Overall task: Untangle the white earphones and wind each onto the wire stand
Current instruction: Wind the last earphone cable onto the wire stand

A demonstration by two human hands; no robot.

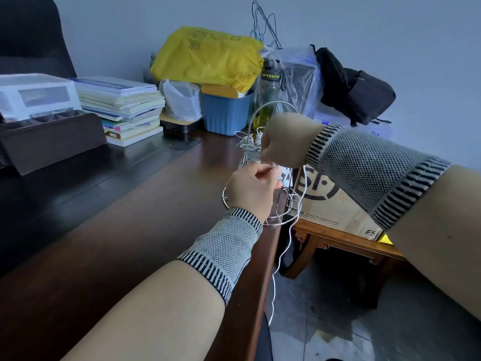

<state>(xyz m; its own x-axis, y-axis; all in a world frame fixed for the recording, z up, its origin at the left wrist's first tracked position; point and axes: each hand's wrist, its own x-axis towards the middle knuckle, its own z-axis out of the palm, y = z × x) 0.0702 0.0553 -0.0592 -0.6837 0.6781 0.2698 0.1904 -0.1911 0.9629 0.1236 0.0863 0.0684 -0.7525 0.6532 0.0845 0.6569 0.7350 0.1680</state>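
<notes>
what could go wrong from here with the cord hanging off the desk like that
1. The wire stand sits at the desk edge; a tug from either hand might tip it off.
2. The loose white earphone cord dangles toward the floor and could snag or re-tangle while the left hand and right hand wind it.

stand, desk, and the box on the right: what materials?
Wire stand: looks like bare shiny metal, thin silvery rods with bright glints. Desk: seemingly dark reddish wood or veneer, semi-gloss sheen with faint grain. Box: brown cardboard, matte, with black printed logo.
</notes>
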